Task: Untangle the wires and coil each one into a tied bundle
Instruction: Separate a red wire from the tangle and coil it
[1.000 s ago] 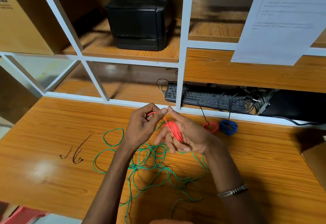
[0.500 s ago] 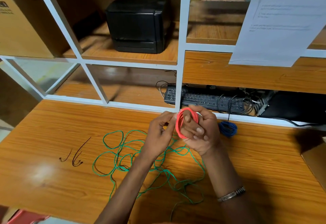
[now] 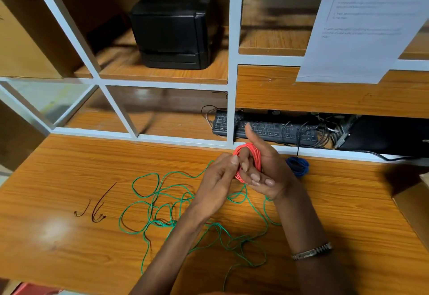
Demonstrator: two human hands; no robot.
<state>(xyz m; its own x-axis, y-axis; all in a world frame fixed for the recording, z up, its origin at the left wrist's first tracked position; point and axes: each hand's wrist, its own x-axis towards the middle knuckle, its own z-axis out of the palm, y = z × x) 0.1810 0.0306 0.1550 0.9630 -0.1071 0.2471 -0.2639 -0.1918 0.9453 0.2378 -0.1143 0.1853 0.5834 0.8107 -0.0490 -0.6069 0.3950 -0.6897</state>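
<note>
A red wire coil [image 3: 251,155] sits looped around the right hand's [image 3: 267,174] curled fingers, thumb raised, while the left hand [image 3: 218,178] pinches the coil's near edge, both grips clamped on it above the wooden counter [image 3: 69,178]. Loose green wire [image 3: 162,201] sprawls tangled beneath the wrists; a blue wire bundle [image 3: 298,167] lies just beyond the right hand

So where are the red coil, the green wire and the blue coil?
red coil [image 3: 253,153]: head view, top arc of the loop.
green wire [image 3: 148,198]: head view, loose strand on the desk.
blue coil [image 3: 299,167]: head view, visible right half.
</note>
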